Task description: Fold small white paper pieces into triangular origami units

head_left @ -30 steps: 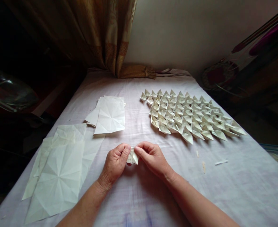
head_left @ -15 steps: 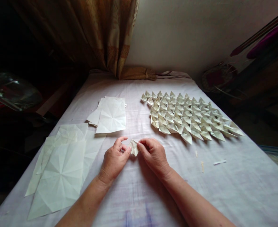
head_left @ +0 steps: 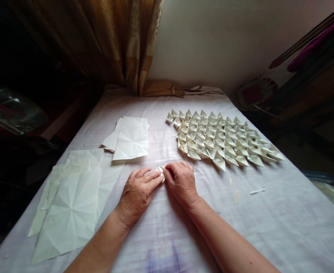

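Here the folded paper piece (head_left: 160, 170) lies pinched between both hands, left (head_left: 137, 192) and right (head_left: 180, 181).

White-clothed table (head_left: 269, 227) with creased paper sheets (head_left: 70, 204), smaller sheets (head_left: 131, 140), folded paper boats (head_left: 220, 138), scraps (head_left: 257, 190).

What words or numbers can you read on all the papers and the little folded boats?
None: no words, numbers or signs show anywhere.
The small folded white paper piece pinched between the left hand and right hand is blank.
The creased white paper sheets and the rows of small folded white paper boats carry only fold lines.
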`<action>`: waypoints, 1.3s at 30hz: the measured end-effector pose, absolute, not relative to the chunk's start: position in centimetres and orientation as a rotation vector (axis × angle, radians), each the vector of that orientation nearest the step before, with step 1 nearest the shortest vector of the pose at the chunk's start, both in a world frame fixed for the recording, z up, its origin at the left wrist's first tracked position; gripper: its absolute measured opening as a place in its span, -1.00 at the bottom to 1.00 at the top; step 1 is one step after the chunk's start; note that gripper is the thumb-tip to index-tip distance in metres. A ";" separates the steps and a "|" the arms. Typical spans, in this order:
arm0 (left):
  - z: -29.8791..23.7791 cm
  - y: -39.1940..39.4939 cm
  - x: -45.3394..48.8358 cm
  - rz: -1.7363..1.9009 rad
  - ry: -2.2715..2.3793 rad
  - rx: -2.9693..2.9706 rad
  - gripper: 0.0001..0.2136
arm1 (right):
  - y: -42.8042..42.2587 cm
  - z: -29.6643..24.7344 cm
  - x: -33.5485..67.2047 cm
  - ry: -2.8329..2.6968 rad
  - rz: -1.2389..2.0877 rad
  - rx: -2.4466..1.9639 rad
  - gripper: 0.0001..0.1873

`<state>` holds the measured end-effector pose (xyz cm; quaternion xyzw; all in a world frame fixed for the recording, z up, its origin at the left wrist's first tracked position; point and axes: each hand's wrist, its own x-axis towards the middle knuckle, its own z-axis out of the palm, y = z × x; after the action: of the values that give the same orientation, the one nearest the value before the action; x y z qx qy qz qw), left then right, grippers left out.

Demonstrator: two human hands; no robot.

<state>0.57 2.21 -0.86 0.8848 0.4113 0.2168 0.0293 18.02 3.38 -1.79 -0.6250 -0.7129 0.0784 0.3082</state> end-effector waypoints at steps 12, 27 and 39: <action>-0.3 0.6 0.7 0.292 1.315 2.727 -0.55 | 3.3 -1.6 18.6 -1.928 0.278 -1.698 -0.89; -0.8 0.0 0.3 0.170 1.373 2.860 -0.54 | 3.5 -1.9 18.2 -2.201 0.189 -1.671 -0.76; -0.5 0.4 0.1 0.160 1.292 2.932 -0.56 | 3.6 -2.2 19.9 -2.347 0.198 -1.527 -0.59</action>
<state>0.08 0.40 -0.51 0.9134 0.4026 0.0498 -0.0331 19.90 3.59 -2.18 -0.5364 -0.8244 0.0696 0.1667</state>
